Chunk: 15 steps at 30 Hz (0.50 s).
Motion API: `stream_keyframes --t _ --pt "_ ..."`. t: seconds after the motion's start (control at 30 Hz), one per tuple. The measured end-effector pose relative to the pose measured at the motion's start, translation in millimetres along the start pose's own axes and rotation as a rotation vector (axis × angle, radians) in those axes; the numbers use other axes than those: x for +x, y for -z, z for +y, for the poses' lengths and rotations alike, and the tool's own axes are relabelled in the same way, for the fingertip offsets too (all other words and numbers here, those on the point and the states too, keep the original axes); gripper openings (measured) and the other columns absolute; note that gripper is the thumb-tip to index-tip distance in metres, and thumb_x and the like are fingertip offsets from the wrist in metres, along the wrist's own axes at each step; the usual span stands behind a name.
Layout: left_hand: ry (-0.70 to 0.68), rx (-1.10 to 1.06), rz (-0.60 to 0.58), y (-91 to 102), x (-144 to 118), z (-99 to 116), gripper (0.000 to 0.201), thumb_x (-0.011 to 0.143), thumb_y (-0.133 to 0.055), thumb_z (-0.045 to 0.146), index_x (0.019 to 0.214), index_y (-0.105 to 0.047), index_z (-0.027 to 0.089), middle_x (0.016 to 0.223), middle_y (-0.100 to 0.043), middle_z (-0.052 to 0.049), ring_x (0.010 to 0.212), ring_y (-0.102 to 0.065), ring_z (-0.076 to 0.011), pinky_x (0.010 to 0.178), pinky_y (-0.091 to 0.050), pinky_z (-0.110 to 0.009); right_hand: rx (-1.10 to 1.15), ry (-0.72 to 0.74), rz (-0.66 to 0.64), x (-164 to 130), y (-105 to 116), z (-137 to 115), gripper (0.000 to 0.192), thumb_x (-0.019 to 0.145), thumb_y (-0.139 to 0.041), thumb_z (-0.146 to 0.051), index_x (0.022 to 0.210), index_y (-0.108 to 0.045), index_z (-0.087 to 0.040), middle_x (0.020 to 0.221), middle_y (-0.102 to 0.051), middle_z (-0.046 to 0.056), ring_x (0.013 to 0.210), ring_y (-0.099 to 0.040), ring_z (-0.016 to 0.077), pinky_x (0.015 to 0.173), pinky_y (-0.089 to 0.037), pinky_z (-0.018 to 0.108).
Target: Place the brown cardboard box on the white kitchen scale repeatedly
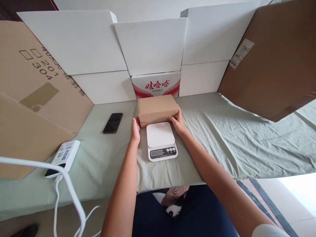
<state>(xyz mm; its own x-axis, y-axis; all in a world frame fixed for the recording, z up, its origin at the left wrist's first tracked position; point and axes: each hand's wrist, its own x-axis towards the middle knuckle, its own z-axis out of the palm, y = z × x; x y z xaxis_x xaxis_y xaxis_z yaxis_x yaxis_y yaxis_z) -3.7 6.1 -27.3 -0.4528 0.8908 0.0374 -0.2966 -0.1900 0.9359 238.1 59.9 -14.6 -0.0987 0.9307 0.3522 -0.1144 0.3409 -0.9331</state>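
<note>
A small brown cardboard box rests between my two hands, just behind a white kitchen scale. My left hand is at the box's left end, its fingers partly hidden behind that side. At the right end my right hand grips the box, with the thumb on its front face and the fingers around the side. Nothing lies on the scale's white platform. The scale's display and buttons face me.
A black phone lies on the green cloth to the left. Further left are a white power bank and a white cable. White boxes, a printed carton and large brown cardboard border the surface.
</note>
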Motion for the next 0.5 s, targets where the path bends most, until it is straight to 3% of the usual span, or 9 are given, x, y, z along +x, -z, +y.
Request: stream_keyframes --t 0.23,0.37,0.5 --pt "-0.190 0.039 -0.060 1.7 -5 1 0.071 0.087 -0.054 0.087 0.125 -0.066 0.028 0.146 -0.066 -0.013 0.141 -0.060 -0.0272 0.112 -0.050 -0.042 -0.066 0.145 -0.005 0 1 2 0.087 0.091 -0.060 -0.042 0.169 -0.021 -0.032 0.178 -0.025 -0.002 0.168 -0.017 0.0261 0.140 -0.009 0.052" --pt "-0.341 0.003 -0.088 -1.6 -11 11 0.064 0.086 -0.059 0.084 0.119 -0.064 0.029 0.132 -0.069 -0.011 0.131 -0.065 -0.0261 0.108 -0.050 -0.040 -0.107 0.265 -0.008 -7 0 -8 0.089 0.098 -0.055 -0.055 0.171 -0.010 -0.031 0.181 -0.017 0.001 0.169 -0.016 0.0277 0.140 -0.015 0.053" --pt "-0.456 -0.046 -0.086 -3.2 -28 23 0.058 0.088 -0.063 0.078 0.119 -0.062 0.029 0.126 -0.068 -0.009 0.125 -0.065 -0.0249 0.106 -0.050 -0.038 -0.163 0.367 -0.018 -23 3 -21 0.088 0.099 -0.055 -0.064 0.170 -0.016 -0.031 0.180 -0.021 0.006 0.168 -0.021 0.0310 0.138 -0.020 0.054"
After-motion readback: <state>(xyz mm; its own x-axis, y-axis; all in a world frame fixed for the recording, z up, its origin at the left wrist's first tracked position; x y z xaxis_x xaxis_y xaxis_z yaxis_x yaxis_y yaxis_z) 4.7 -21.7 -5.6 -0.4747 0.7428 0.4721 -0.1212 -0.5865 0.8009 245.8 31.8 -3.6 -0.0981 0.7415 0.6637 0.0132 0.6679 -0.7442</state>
